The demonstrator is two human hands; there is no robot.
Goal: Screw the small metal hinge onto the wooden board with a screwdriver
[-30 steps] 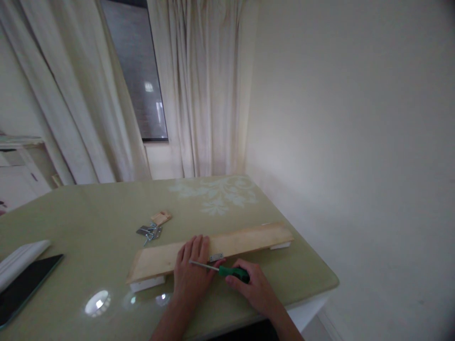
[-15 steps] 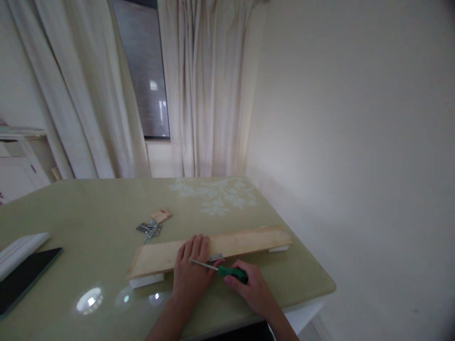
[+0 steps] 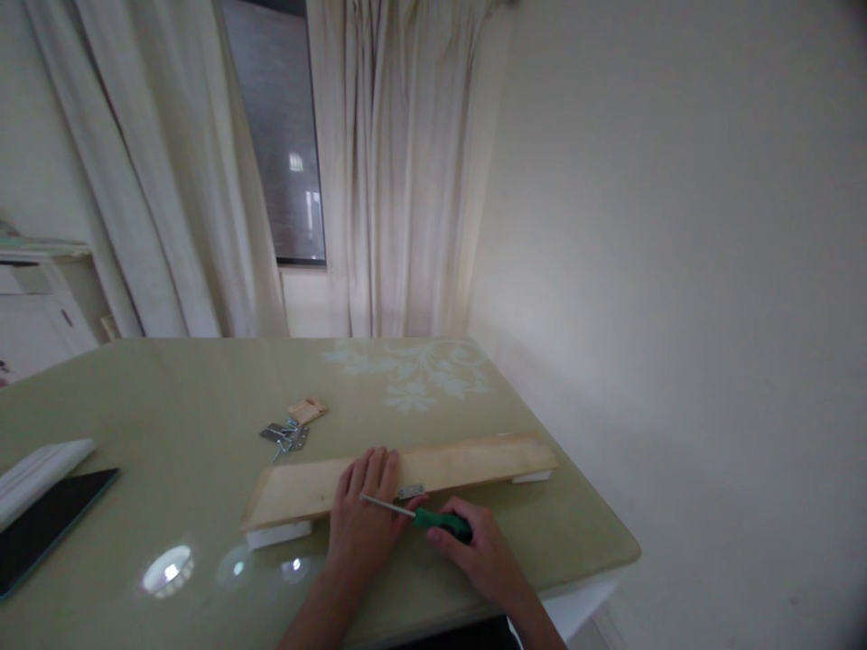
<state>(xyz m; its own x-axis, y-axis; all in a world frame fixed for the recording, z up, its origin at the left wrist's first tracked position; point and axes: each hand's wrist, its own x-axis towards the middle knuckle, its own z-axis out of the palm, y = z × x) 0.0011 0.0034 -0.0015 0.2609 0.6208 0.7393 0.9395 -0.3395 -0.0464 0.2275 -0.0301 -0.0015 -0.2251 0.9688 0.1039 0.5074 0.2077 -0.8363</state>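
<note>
Screws (image 3: 287, 439) lie beyond a plank (image 3: 467, 463), left hand (image 3: 364, 515) flat atop, right hand (image 3: 474, 542) pinching a screwdriver (image 3: 432, 519) by the worktop's (image 3: 575, 533) near edge.

Long pale wooden board (image 3: 474, 462), flat across 2 white blocks (image 3: 279, 534)
Small grey metal plate (image 3: 411, 491) at its near edge; green-handled screwdriver (image 3: 437, 520) close by, shaft pointing left.

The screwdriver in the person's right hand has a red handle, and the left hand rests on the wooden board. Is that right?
Not quite: the handle of the screwdriver is green, as the head view shows. It is in the right hand, and the left hand rests on the wooden board.
</note>
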